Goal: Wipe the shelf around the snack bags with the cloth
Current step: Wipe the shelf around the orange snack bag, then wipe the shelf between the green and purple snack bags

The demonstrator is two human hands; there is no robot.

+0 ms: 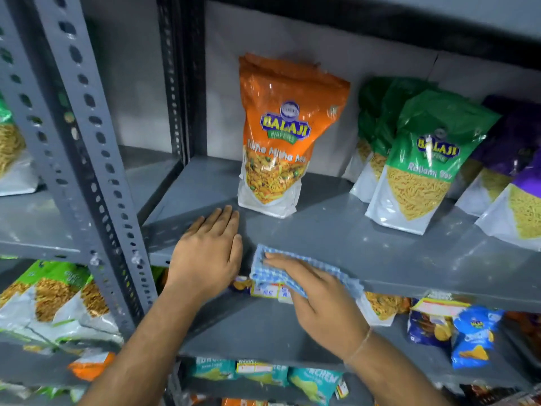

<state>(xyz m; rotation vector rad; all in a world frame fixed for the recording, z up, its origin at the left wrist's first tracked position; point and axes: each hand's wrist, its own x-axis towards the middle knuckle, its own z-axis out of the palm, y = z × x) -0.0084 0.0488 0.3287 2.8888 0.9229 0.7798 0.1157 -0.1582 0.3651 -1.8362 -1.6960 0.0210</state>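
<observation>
Where bags stand, grey shelf (366, 244) looks dusty.

Head view, close, forward and down onto shelf (366, 247).

The shelf (366, 244) looks like grey painted metal, smooth with a dull sheen and pale scuffs and specks; the upright post (85, 159) is the same grey metal, punched with rows of holes, its paint matt; the orange bag (281, 136) is glossy plastic film, creased at the top, with a clear window low down; the green bag (424, 168) beside it has the same shiny plastic, crinkled at its top; the cloth (292, 269) is a soft woven fabric in a blue and white check, matt and folded; the small labels (270, 289) on the shelf edge look like paper.
</observation>
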